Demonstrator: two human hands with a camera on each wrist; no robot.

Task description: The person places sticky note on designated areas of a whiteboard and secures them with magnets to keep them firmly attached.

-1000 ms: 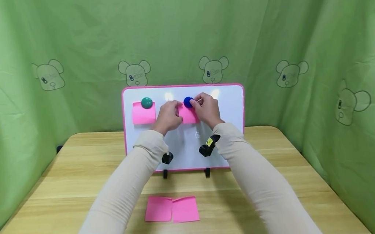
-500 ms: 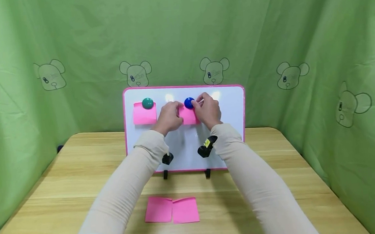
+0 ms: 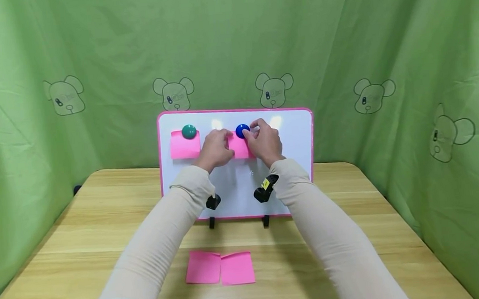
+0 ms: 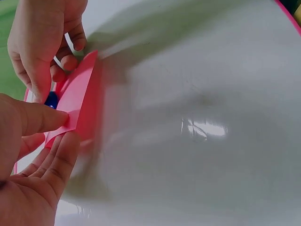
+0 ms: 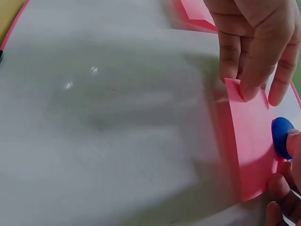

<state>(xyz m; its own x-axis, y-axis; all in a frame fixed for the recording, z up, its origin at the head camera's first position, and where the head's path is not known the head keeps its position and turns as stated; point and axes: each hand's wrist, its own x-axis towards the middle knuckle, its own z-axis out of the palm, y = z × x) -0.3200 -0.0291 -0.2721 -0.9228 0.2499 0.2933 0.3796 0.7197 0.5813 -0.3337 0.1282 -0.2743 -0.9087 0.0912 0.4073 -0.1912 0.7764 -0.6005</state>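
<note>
We see a wooden table (image 3: 83, 255) enclosed by green cloth walls (image 3: 25, 53) printed with bears. A pink-framed whiteboard (image 3: 293, 140) stands at the table's back edge. Near the board's top edge, our left hand (image 3: 216, 147) pinches the left edge of a pink note (image 3: 239, 147) between thumb and fingers, while our right hand (image 3: 265, 140) curls its fingertips onto the blue magnet (image 3: 242, 130) at the note's top. At the board's top left corner, a green magnet (image 3: 189, 131) pins another note (image 3: 184, 147). Two loose notes (image 3: 220, 268) lie near the table's front edge.
</note>
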